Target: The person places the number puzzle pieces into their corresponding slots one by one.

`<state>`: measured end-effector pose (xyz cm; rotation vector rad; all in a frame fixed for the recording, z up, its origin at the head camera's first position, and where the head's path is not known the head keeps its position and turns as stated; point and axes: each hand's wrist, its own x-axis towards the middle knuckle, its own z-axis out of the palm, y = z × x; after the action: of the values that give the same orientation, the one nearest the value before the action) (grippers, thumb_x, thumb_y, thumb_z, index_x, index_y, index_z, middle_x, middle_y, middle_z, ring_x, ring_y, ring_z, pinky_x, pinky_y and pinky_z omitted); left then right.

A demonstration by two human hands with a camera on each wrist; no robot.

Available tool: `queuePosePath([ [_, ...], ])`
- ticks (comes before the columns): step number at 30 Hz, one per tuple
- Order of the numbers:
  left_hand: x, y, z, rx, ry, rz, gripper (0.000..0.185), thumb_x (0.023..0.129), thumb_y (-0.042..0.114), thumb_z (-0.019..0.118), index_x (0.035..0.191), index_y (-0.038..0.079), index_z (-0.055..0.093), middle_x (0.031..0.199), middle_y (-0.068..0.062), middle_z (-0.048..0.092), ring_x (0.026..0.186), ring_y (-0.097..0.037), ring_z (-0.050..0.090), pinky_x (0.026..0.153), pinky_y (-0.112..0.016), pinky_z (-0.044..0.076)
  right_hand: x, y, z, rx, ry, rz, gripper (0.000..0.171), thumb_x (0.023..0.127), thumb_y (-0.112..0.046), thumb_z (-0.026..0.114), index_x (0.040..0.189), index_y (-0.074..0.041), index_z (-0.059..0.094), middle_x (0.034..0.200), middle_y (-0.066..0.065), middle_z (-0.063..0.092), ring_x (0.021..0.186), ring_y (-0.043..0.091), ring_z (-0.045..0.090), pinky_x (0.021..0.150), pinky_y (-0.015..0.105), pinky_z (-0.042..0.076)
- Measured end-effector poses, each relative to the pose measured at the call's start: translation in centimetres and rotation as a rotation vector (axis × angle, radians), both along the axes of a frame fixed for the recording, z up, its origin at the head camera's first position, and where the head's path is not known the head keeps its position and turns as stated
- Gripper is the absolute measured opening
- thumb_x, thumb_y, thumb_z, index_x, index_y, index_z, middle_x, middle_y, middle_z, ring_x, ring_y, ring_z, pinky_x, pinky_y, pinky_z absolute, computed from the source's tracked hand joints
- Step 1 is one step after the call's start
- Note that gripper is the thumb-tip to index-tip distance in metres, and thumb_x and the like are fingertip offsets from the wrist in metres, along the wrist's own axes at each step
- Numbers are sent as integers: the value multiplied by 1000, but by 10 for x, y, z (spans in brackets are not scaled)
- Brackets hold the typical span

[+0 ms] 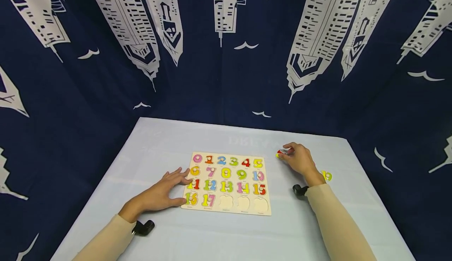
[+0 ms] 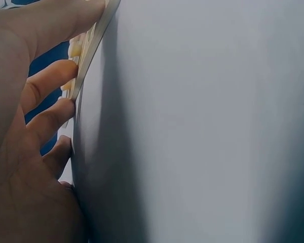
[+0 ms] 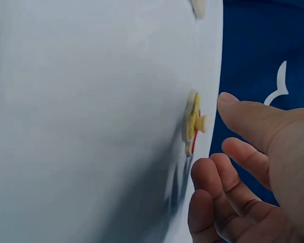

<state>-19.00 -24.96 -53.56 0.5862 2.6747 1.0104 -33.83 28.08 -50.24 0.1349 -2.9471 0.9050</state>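
Note:
A pale wooden number puzzle board [image 1: 252, 203] lies on the table, with colourful knobbed numbers 0 to 17 in its slots. Three recesses in its bottom row are bare. My left hand [image 1: 166, 189] rests at the board's left edge with fingers spread, touching it; the left wrist view shows the thumb and fingertips along that edge. To the right of the board, my right hand [image 1: 299, 159] hovers around a red-and-yellow number piece [image 3: 192, 121]. That piece lies on the table with its wooden knob [image 3: 201, 124] up, between thumb and fingers, which look apart from it.
A yellow-and-green number piece [image 1: 326, 175] lies beside my right wrist, partly hidden by it. The white table [image 1: 212, 237] ends at a dark blue cloth [image 1: 226, 80] printed with white buildings and birds. A black wrist camera [image 1: 144, 227] sits under the left wrist.

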Motion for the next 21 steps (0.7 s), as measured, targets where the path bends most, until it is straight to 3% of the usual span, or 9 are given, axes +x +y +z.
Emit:
queuePosePath([
  [5,1,-1,0,10,6,-6,52,100,36,92,148,26,73,191,-9,39,182,-48,22,146,-80,5,-8,0,-10,-8,-29,-9,31,107,-27,87,123,-2,82,108,16,83,105,33,73,88,38,54],
  [11,0,-1,1,12,10,-12,50,100,34,92,145,26,73,191,-9,39,182,-48,23,146,-81,5,-15,8,-24,-76,-28,-21,24,107,-29,86,107,-6,81,94,9,80,91,24,69,80,34,52],
  [16,0,-1,0,9,6,-11,51,100,34,92,147,26,73,191,-9,39,182,-49,23,146,-81,5,-14,7,-23,-62,-23,-14,22,108,-27,85,107,-6,81,93,9,80,89,23,69,80,33,53],
  [17,0,-1,0,9,7,-11,52,100,35,92,147,26,73,191,-9,38,182,-49,23,146,-81,5,-8,0,-14,-28,-41,-35,19,109,-21,83,109,-3,80,95,12,81,89,26,69,80,34,52],
  [21,0,-2,-1,9,10,-12,54,100,35,92,149,26,72,191,-9,39,182,-49,23,146,-81,5,-1,-5,-10,-32,-31,-25,20,110,-25,84,111,-5,80,100,13,81,91,26,69,80,34,52],
])
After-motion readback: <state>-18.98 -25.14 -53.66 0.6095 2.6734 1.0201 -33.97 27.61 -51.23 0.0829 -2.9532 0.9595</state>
